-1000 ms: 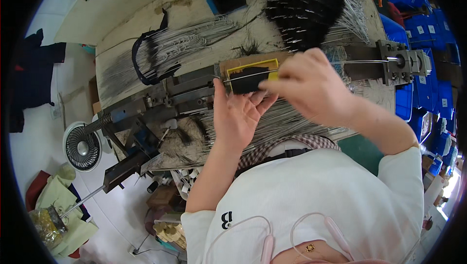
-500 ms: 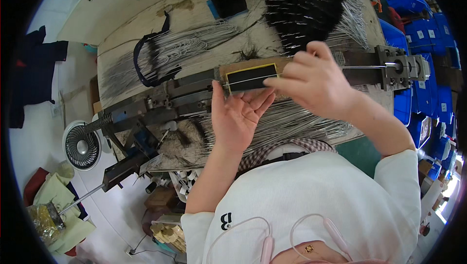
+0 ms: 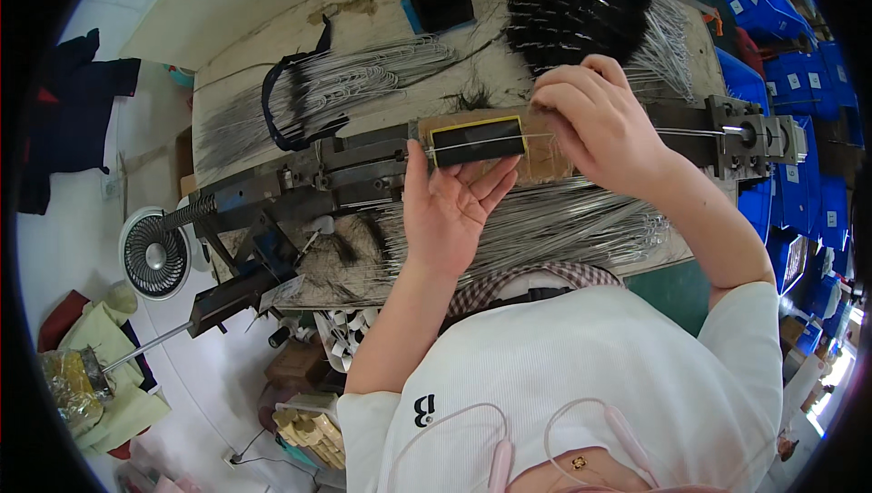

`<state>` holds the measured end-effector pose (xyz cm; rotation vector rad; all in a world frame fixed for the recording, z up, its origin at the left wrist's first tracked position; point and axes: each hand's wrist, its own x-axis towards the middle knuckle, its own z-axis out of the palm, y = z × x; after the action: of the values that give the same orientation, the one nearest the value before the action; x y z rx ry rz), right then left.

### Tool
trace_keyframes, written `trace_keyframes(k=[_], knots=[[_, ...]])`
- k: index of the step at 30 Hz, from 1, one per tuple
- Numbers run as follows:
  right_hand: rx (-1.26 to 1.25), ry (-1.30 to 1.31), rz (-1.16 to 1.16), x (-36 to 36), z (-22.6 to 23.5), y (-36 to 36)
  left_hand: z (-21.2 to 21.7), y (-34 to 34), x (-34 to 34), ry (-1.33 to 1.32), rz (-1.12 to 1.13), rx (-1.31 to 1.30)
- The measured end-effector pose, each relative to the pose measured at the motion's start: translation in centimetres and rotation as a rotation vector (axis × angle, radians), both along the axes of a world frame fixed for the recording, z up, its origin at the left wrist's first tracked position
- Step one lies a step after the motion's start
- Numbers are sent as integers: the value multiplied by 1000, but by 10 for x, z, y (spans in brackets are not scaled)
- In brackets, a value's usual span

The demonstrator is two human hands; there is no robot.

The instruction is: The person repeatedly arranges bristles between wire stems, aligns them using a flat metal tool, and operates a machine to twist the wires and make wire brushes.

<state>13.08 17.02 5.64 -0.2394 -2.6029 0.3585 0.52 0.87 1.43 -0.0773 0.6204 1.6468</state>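
Note:
A black rectangular block with a yellow border sits on the metal bench fixture in front of me. A thin metal wire runs lengthwise over it. My left hand is palm up, its fingers stretched against the block's near edge and its thumb raised by the left end. Over the fixture, right of the block, my right hand is closed with fingertips pinched together. Something dark shows at those tips, too small to name. Just beyond that hand lies a pile of black bristle brushes with wire stems.
Bent wires spread across the far left table, beside a dark strap. Straight wires lie near me. A metal clamp head stands at the fixture's right end, blue bins beyond. A fan is at left.
My right hand has lifted from the block's right end and moved slightly away from me, its fingers now curled in. The left hand stays by the block. The whole view has shifted slightly.

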Motion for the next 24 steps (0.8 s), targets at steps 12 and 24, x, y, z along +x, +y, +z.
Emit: trace_keyframes(k=[12,24], knots=[[107,-185,-65,13,-20,-9,12,5,1,107,-28,-153],[-260,106,121,74,19,-34,-26,-12,17,423,-158,-374]])
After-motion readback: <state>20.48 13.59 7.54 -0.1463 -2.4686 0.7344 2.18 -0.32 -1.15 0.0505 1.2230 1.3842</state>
